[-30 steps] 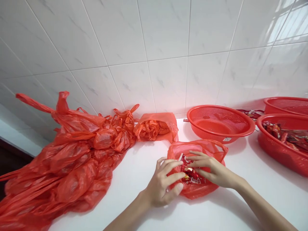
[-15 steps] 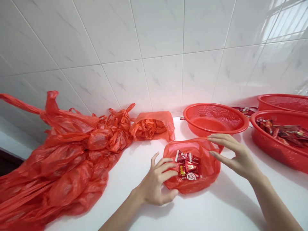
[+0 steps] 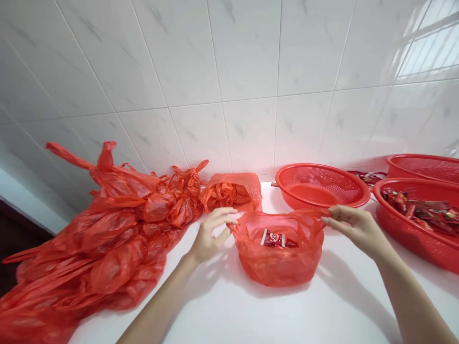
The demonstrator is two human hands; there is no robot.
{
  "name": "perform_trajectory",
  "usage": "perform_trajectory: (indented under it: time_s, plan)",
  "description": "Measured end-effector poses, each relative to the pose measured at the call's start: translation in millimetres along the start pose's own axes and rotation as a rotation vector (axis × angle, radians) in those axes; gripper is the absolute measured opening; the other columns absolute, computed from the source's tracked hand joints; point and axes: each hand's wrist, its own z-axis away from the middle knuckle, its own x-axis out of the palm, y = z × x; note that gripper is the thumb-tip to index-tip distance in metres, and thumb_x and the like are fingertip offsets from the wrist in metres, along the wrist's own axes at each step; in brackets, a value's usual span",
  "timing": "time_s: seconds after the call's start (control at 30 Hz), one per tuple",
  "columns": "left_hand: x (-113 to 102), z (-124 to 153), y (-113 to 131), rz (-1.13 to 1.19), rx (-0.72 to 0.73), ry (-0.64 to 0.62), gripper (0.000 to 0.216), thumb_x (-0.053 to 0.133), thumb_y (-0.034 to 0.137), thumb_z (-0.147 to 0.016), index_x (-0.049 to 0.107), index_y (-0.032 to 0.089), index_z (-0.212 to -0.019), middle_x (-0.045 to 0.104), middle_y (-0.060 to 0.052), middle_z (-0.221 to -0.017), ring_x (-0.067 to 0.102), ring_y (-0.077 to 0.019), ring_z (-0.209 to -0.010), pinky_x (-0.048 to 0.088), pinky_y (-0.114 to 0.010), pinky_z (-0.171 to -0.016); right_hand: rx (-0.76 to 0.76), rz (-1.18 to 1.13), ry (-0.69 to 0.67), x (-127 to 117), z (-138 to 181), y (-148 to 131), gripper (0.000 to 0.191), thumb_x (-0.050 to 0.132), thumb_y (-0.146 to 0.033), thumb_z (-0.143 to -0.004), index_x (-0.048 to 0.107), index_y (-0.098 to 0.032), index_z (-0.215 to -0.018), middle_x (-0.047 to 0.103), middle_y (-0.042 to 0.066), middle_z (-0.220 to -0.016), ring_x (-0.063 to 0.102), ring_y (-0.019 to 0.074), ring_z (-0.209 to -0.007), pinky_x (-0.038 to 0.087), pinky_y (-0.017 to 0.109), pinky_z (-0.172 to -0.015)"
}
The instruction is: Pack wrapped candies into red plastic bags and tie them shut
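Note:
A thin red plastic bag [image 3: 279,267] stands with its mouth open on the white tabletop. Inside it lie several small red candy packets [image 3: 273,238], partly hidden by the bag's front wall. My left hand [image 3: 211,234] pinches the bag's left edge between thumb and fingers. On the opposite side, my right hand [image 3: 353,227] pinches the right edge near the handle. Both edges are raised, and the bag's bottom rests on the table.
Filled red bags [image 3: 118,243] are heaped at the left. Against the tiled wall sits a bag of crumpled plastic bags [image 3: 233,186], beside a red colander [image 3: 319,184]. At the right, a red basket [image 3: 405,224] holds wrapped packets, with another basket [image 3: 426,165] behind it.
My left hand has moved from over the packets to the bag's left edge and closed on it. My right hand has closed on the right edge. The bag's sides now stand higher.

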Motion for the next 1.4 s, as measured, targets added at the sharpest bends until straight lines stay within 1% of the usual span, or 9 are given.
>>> perform_trajectory:
  time_s: [0.17, 0.3, 0.53, 0.77, 0.97, 1.1, 1.17, 1.23, 1.4]
  plan:
    - [-31, -68, 35, 0.332, -0.103, 0.22, 0.017, 0.063, 0.021, -0.076, 0.075, 0.02, -0.087, 0.076, -0.007, -0.102, 0.068, -0.0242, -0.105, 0.05, -0.038, -0.099, 0.035, -0.456, 0.106, -10, -40, -46, 0.039, 0.091, -0.05, -0.055, 0.066, -0.021, -0.061, 0.054, -0.002, -0.054, 0.048, 0.0105, -0.05, 0.041, 0.025, -0.048]
    - [-45, -106, 60, 0.523, -0.121, 0.278, 0.015, 0.07, 0.027, -0.072, 0.074, 0.018, -0.083, 0.076, -0.005, -0.087, 0.07, -0.0205, -0.088, 0.054, -0.034, -0.086, -0.048, -0.611, 0.097, -12, -63, -80, 0.027, 0.091, -0.039, -0.057, 0.069, -0.024, -0.06, 0.052, -0.002, -0.053, 0.047, 0.0099, -0.051, 0.042, 0.026, -0.05]
    - [-44, -117, 84, 0.598, -0.104, 0.174, 0.017, 0.075, 0.028, -0.072, 0.074, 0.018, -0.086, 0.075, -0.003, -0.081, 0.072, -0.0192, -0.086, 0.055, -0.034, -0.087, -0.132, -0.636, -0.061, 21, -69, -114, 0.023, 0.089, -0.033, -0.065, 0.07, -0.02, -0.067, 0.063, 0.0, -0.07, 0.056, 0.0113, -0.065, 0.048, 0.026, -0.062]
    - [-9, -117, 97, 0.676, -0.165, -0.162, 0.03, 0.07, 0.027, -0.08, 0.071, 0.019, -0.109, 0.075, -0.006, -0.107, 0.071, -0.0185, -0.092, 0.054, -0.033, -0.087, -0.215, -0.446, -0.182, 63, -64, -138, 0.023, 0.083, -0.037, -0.074, 0.076, -0.02, -0.088, 0.071, 0.003, -0.086, 0.065, 0.0191, -0.083, 0.053, 0.034, -0.079]
    - [0, -118, 98, 0.785, -0.175, -0.124, 0.016, 0.072, 0.029, -0.08, 0.072, 0.016, -0.089, 0.074, -0.003, -0.083, 0.069, -0.015, -0.076, 0.053, -0.027, -0.075, -0.319, -0.365, -0.019, 62, -57, -129, 0.035, 0.082, -0.041, -0.075, 0.074, -0.023, -0.104, 0.071, 0.006, -0.101, 0.065, 0.0221, -0.095, 0.052, 0.039, -0.092]
    - [-3, -118, 100, 0.885, -0.18, -0.078, 0.021, 0.072, 0.035, -0.079, 0.066, 0.016, -0.073, 0.068, -0.001, -0.069, 0.068, -0.0167, -0.07, 0.053, -0.027, -0.068, -0.207, -0.559, -0.421, 67, -55, -98, 0.058, 0.084, -0.045, -0.071, 0.067, -0.026, -0.123, 0.069, 0.008, -0.119, 0.063, 0.0271, -0.11, 0.051, 0.04, -0.095]
    - [-3, -118, 100, 0.919, -0.202, -0.049, 0.024, 0.071, 0.036, -0.08, 0.063, 0.017, -0.068, 0.066, -0.001, -0.066, 0.067, -0.0174, -0.07, 0.052, -0.028, -0.066, -0.109, -0.641, -0.594, 74, -53, -86, 0.05, 0.082, -0.049, -0.071, 0.072, -0.021, -0.112, 0.071, 0.009, -0.108, 0.067, 0.0277, -0.1, 0.054, 0.039, -0.086]
    - [-3, -117, 97, 0.938, -0.238, -0.024, 0.024, 0.07, 0.038, -0.081, 0.064, 0.017, -0.07, 0.068, -0.002, -0.068, 0.066, -0.0165, -0.067, 0.051, -0.027, -0.063, -0.035, -0.712, -0.639, 82, -51, -80, 0.043, 0.082, -0.051, -0.07, 0.074, -0.017, -0.097, 0.073, 0.009, -0.096, 0.068, 0.0267, -0.089, 0.055, 0.038, -0.08]
    - [-12, -114, 83, 0.939, -0.337, 0.013, 0.034, 0.063, 0.049, -0.083, 0.069, 0.016, -0.089, 0.075, -0.007, -0.088, 0.067, -0.0156, -0.067, 0.051, -0.027, -0.062, 0.125, -0.957, -0.404, 96, -46, -84, 0.037, 0.078, -0.054, -0.074, 0.062, -0.02, -0.069, 0.069, 0.004, -0.079, 0.064, 0.02, -0.075, 0.054, 0.032, -0.073]
